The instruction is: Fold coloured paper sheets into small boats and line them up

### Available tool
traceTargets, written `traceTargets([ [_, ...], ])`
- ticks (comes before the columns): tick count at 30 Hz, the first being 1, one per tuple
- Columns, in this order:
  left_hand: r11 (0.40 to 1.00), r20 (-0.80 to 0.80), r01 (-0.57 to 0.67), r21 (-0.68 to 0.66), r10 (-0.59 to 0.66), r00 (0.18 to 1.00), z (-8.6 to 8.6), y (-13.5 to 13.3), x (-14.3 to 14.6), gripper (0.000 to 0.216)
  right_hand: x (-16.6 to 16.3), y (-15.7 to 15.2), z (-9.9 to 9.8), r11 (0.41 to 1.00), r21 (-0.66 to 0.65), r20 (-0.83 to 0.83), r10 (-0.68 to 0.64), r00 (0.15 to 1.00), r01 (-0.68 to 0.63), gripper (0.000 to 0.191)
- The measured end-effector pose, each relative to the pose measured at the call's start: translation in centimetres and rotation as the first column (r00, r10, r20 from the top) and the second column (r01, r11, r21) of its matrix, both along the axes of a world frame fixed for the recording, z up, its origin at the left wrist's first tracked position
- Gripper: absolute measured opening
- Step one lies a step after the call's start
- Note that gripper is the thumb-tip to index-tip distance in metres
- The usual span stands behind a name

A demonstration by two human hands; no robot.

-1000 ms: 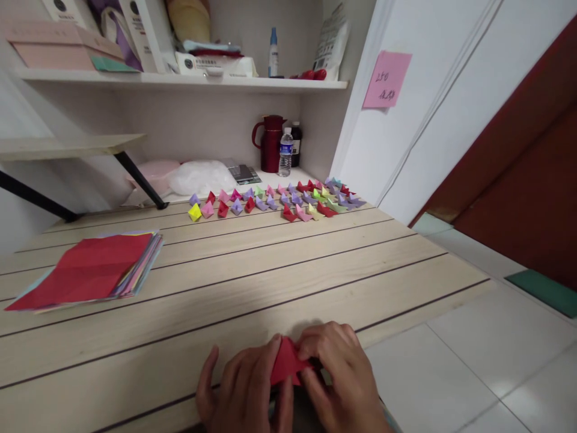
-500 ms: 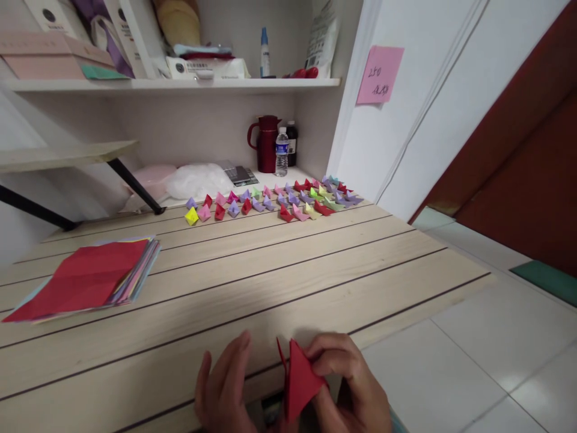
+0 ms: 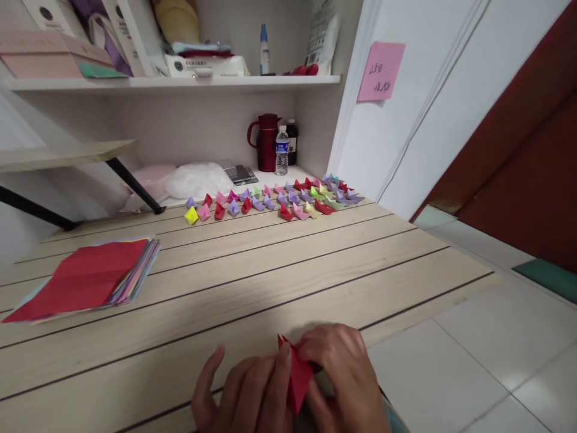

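A folded piece of red paper is held upright between both hands at the near edge of the table. My left hand presses its index finger along the paper's left face, with the little finger lifted away; its thumb is hidden. My right hand pinches the paper's right side between thumb and bent fingers. Two thin points of the paper stick up above the fingertips. Several small folded paper boats in red, pink, purple, yellow and green stand in rows at the table's far side.
A stack of coloured paper sheets, red on top, lies at the left of the slatted table. Behind stand a dark red jug, a water bottle and a plastic bag. A small raised shelf stands at left.
My left hand has moved right and closed onto the red paper, where its fingers were apart from it before. The right hand has turned slightly, still gripping the paper.
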State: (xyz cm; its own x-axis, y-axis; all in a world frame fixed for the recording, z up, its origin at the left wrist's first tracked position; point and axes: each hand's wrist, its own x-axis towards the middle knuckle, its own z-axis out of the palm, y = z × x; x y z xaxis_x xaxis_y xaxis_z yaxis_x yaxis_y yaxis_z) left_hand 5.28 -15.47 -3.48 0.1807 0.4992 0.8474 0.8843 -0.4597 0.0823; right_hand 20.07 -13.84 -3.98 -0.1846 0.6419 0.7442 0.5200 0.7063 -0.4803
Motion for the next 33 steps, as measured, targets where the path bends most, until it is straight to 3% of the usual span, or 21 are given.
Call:
traceTargets([
  [4,0.996,-0.065,-0.004,-0.091,-0.002,0.998,-0.7,0.6,-0.5,0.029,0.0,0.1,0.3,0.993,-0.06,0.081,-0.096,0.992,0.101,0.017],
  [9,0.972,0.052,-0.037,-0.233,0.05,0.997,-1.1,0.6,-0.6,0.027,0.1,0.1,0.3,0.98,-0.136,0.07,-0.134,0.989,0.142,0.019],
  [15,0.968,0.143,0.026,-0.251,0.01,0.99,-0.7,0.7,-0.1,0.02,0.2,0.3,0.3,0.979,-0.161,0.096,-0.113,0.989,0.128,0.021],
  [20,0.98,-0.046,0.056,-0.193,-0.066,0.997,-0.4,1.0,-1.2,0.031,1.1,0.4,0.7,0.982,-0.184,0.158,-0.01,0.987,0.039,0.019],
  [26,0.945,-0.349,0.139,-0.296,-0.242,0.905,0.0,1.4,-3.8,0.037,2.7,0.5,1.4,0.983,-0.173,0.292,0.116,0.949,-0.067,0.038],
  [33,0.953,-0.403,0.043,-0.301,-0.169,0.9,-0.2,1.8,-3.6,0.04,3.5,0.6,1.6,0.984,-0.155,0.391,0.139,0.91,-0.084,0.041],
])
